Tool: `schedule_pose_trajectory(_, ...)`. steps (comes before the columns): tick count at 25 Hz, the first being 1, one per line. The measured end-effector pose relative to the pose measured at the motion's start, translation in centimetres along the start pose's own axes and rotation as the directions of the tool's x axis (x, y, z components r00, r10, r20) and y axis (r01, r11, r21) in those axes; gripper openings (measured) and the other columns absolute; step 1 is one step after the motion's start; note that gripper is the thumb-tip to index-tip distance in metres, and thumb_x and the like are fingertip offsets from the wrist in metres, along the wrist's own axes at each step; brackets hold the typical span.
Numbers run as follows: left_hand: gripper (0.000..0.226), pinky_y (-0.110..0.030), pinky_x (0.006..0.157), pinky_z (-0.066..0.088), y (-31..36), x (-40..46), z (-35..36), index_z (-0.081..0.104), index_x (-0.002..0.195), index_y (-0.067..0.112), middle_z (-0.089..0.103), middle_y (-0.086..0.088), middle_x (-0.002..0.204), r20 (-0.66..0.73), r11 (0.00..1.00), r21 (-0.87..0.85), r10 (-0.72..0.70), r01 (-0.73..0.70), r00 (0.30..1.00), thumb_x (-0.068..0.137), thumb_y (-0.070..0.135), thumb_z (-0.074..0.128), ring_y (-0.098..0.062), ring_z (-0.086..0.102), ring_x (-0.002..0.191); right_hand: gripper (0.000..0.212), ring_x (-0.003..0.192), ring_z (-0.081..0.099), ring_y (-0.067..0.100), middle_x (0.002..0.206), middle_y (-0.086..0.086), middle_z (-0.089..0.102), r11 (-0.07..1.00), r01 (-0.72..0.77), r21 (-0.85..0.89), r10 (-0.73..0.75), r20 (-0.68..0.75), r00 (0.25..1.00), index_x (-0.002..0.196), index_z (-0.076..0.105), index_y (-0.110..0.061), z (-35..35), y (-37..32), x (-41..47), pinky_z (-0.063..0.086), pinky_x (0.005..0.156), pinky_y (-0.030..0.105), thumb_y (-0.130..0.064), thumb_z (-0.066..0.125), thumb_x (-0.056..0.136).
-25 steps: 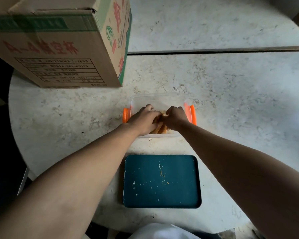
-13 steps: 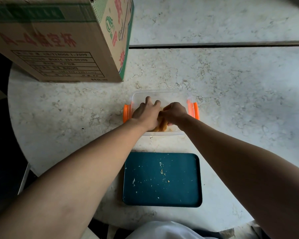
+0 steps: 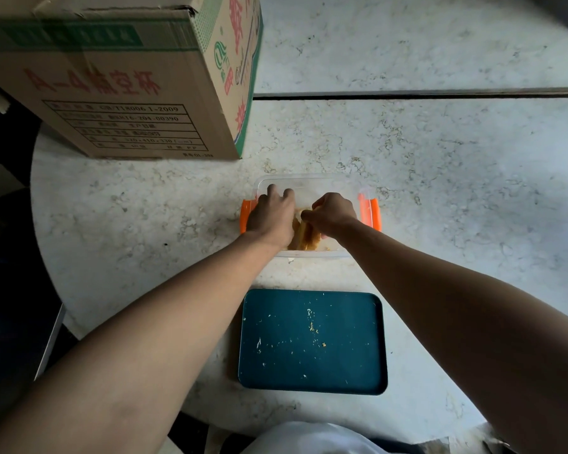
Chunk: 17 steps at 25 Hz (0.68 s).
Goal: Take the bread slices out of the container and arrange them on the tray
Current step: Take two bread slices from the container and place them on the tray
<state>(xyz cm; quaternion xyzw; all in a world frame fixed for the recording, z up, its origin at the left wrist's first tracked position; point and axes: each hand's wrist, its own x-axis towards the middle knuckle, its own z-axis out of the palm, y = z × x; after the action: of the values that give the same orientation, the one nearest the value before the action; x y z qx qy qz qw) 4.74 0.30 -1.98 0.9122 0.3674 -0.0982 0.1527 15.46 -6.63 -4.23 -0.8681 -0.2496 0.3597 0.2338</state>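
Nothing arranged yet — the tray (image 3: 312, 342) holds only crumbs. Both hands are in the container (image 3: 325, 186): right hand (image 3: 333, 213) pinched on the bread (image 3: 304, 235), left hand (image 3: 271, 214) against it — grip unclear.

We see a dim scene lit mostly from beyond and to the right of the tray (image 3: 312, 342): the marble worktop (image 3: 456, 178) there is pale and bright, without harsh glare. Left of the tray the worktop dulls, and past its rim everything falls into near black. Both forearms on either side of the tray are in shade, with little surface detail. The cardboard box (image 3: 118, 93), far left beyond the tray, has a muted, softly blurred printed face. The tray's crumbs read sharply. Straight lines bow toward the frame edges, and the corners darken, typical wide-angle distortion.
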Motion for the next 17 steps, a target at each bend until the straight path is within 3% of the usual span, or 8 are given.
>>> schedule_pose_trajectory(4, 0.048, -0.037, 0.071, 0.040, -0.2, -0.4, 0.6, 0.052, 0.122, 0.003, 0.046, -0.022, 0.125, -0.096, 0.974, 0.193, 0.139, -0.119, 0.986, 0.077, -0.013, 0.057, -0.039, 0.048, 0.115, 0.016, 0.066, 0.066, 0.028, 0.061, 0.009, 0.063, 1.000, 0.000, 0.023, 0.000, 0.001, 1.000, 0.066, 0.063, -0.011, 0.2, 0.0, -0.1, 0.056, 0.066, 0.036, -0.020, 0.065, 0.079)
schedule_pose_trajectory(7, 0.043, -0.039, 0.080, 0.045, -0.4, -0.1, 0.4, 0.058, 0.116, 0.002, 0.051, -0.019, 0.119, -0.179, 0.965, 0.177, 0.225, -0.194, 0.958, 0.077, -0.014, 0.053, -0.036, 0.048, 0.112, 0.016, 0.066, 0.063, 0.029, 0.066, 0.013, 0.066, 0.998, 0.004, 0.070, -0.002, -0.025, 1.000, 0.071, 0.068, -0.006, 0.2, 0.0, 0.0, 0.053, 0.065, 0.035, -0.020, 0.067, 0.078)
schedule_pose_trajectory(9, 0.033, -0.043, 0.084, 0.048, -0.4, 0.2, 0.3, 0.062, 0.112, 0.001, 0.056, -0.016, 0.116, -0.212, 0.966, 0.044, 0.256, -0.253, 0.943, 0.082, -0.009, 0.051, -0.034, 0.052, 0.111, 0.015, 0.066, 0.062, 0.028, 0.065, 0.010, 0.064, 0.995, 0.011, 0.098, -0.004, -0.064, 0.998, 0.075, 0.071, -0.008, 0.0, 0.0, -0.2, 0.053, 0.063, 0.037, -0.022, 0.068, 0.078)
schedule_pose_trajectory(11, 0.028, -0.042, 0.086, 0.050, 0.0, 0.3, 0.2, 0.064, 0.113, 0.002, 0.061, -0.014, 0.117, -0.218, 0.949, -0.218, 0.182, -0.229, 0.959, 0.088, 0.001, 0.052, -0.031, 0.058, 0.108, 0.022, 0.072, 0.066, 0.027, 0.071, 0.009, 0.067, 0.988, 0.001, 0.156, 0.014, -0.096, 0.995, 0.083, 0.074, -0.005, -0.5, -0.3, -0.4, 0.057, 0.068, 0.039, -0.026, 0.069, 0.078)
schedule_pose_trajectory(14, 0.034, -0.030, 0.086, 0.049, 0.9, -0.2, -0.2, 0.065, 0.120, 0.009, 0.066, -0.008, 0.120, -0.158, 0.847, -0.525, 0.005, -0.088, 0.988, 0.088, 0.020, 0.060, -0.023, 0.063, 0.105, 0.030, 0.084, 0.074, 0.032, 0.086, 0.016, 0.077, 0.955, -0.008, 0.295, 0.056, -0.153, 0.987, 0.092, 0.074, -0.001, -2.0, -0.7, -1.1, 0.063, 0.079, 0.044, -0.026, 0.070, 0.076)
schedule_pose_trajectory(17, 0.039, -0.019, 0.076, 0.048, 1.2, -1.2, -0.3, 0.066, 0.118, 0.019, 0.070, 0.006, 0.111, -0.059, 0.723, -0.689, 0.007, -0.046, 0.998, 0.083, 0.036, 0.065, -0.012, 0.066, 0.100, 0.029, 0.090, 0.075, 0.031, 0.098, 0.014, 0.077, 0.892, 0.012, 0.451, 0.069, -0.163, 0.984, 0.101, 0.072, -0.008, -3.6, -0.9, -2.8, 0.063, 0.084, 0.047, -0.022, 0.070, 0.075)
